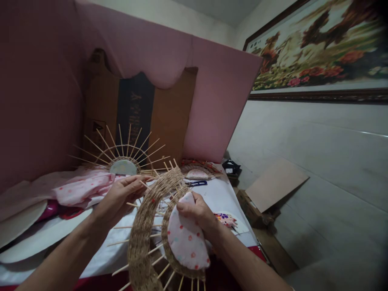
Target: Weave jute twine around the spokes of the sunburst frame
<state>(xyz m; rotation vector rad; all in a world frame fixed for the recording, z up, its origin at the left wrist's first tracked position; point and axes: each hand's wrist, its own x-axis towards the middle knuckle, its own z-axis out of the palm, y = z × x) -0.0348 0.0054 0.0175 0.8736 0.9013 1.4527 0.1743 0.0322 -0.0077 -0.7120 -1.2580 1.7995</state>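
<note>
A woven half-round fan (140, 230) made of twine on thin wooden sticks is held in front of me, tilted on its side. Its middle is a half-disc of white floral fabric (187, 236). My right hand (198, 212) grips that fabric part, thumb on its face and the fingers behind. Beside the outer woven band, my left hand (129, 192) is closed, fingertips pinched together near the stick ends. What lies between those fingertips, possibly a strand, is too small to tell. Bare stick ends stick out past the band.
Another stick half-round (123, 166) stands at the back by cardboard (169, 121). A third floral one (197, 173) lies at the back right near a blue-handled tool (198, 183). Pink floral cloth (81, 190) and white curved boards (45, 238) are at left on the white-covered table (233, 202).
</note>
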